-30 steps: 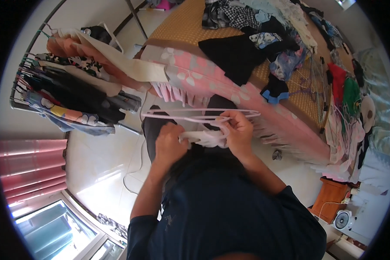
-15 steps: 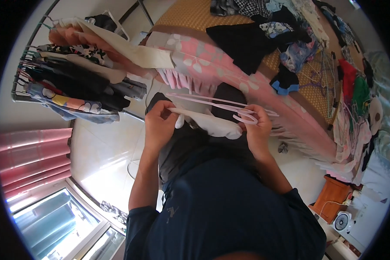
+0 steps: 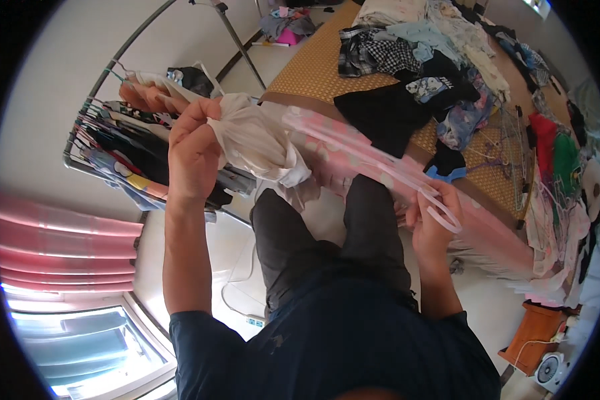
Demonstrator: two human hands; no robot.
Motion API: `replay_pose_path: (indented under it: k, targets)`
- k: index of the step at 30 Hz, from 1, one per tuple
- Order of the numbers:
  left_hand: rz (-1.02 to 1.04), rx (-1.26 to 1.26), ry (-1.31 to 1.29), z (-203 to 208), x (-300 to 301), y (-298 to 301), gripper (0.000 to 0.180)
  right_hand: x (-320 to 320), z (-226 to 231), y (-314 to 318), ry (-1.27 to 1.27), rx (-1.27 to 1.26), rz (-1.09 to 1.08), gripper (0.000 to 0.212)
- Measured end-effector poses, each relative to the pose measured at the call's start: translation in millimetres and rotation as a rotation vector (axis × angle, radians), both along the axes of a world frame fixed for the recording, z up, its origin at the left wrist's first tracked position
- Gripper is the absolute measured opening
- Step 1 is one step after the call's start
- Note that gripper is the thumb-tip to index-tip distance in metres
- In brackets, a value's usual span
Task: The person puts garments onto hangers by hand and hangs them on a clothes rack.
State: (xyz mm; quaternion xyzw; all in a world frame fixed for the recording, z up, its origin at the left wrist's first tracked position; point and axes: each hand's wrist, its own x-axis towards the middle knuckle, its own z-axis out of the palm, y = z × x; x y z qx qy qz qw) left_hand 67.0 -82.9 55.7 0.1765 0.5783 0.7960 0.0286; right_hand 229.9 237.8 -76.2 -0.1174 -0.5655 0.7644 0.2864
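My left hand (image 3: 197,143) is raised at the left, its fingers pinched on a thin off-white garment (image 3: 257,140) that hangs bunched and crumpled. What kind of garment it is, I cannot make out. Over on the right, my right hand (image 3: 435,217) grips a pale pink plastic clothes hanger (image 3: 343,138) near its curved hook. The hanger slants up to the left across the bed's edge, and its far end comes close to the cloth. Whether more than one hanger is in that hand is unclear.
A metal clothes rack (image 3: 155,25) full of hanging clothes stands at the left. Ahead, a bed with a woven mat (image 3: 307,70) carries a black T-shirt (image 3: 380,117), piled clothes and wire hangers. A small white fan (image 3: 550,368) stands at the lower right by a wooden cabinet (image 3: 533,333).
My hands have moved apart. The left has lifted the white garment up and left, where it now hangs more spread out; the right has shifted right with the pink hanger. The view has tilted.
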Motion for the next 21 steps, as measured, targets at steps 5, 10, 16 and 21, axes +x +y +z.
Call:
replay_pose_path:
  k: [5, 10, 16, 21]
  targets:
    - [-0.070, -0.101, -0.008, -4.5, -1.9, -5.7, 0.015, 12.6, -12.2, -8.1, -0.015, -0.139, 0.112, 0.014]
    - [-0.089, -0.186, 0.035, -26.7, 8.4, 13.2, 0.013, 6.9, -18.4, -29.8, -0.152, -0.126, 0.199, 0.011]
    - [-0.109, -0.433, 0.035, -43.7, 21.2, 20.8, 0.014, -2.1, -23.4, -42.6, -0.123, -0.296, 0.259, 0.015]
    - [0.002, -0.689, 0.256, -52.0, 22.8, 20.2, 0.019, -1.9, -25.4, -28.1, -0.319, -0.451, 0.379, 0.025]
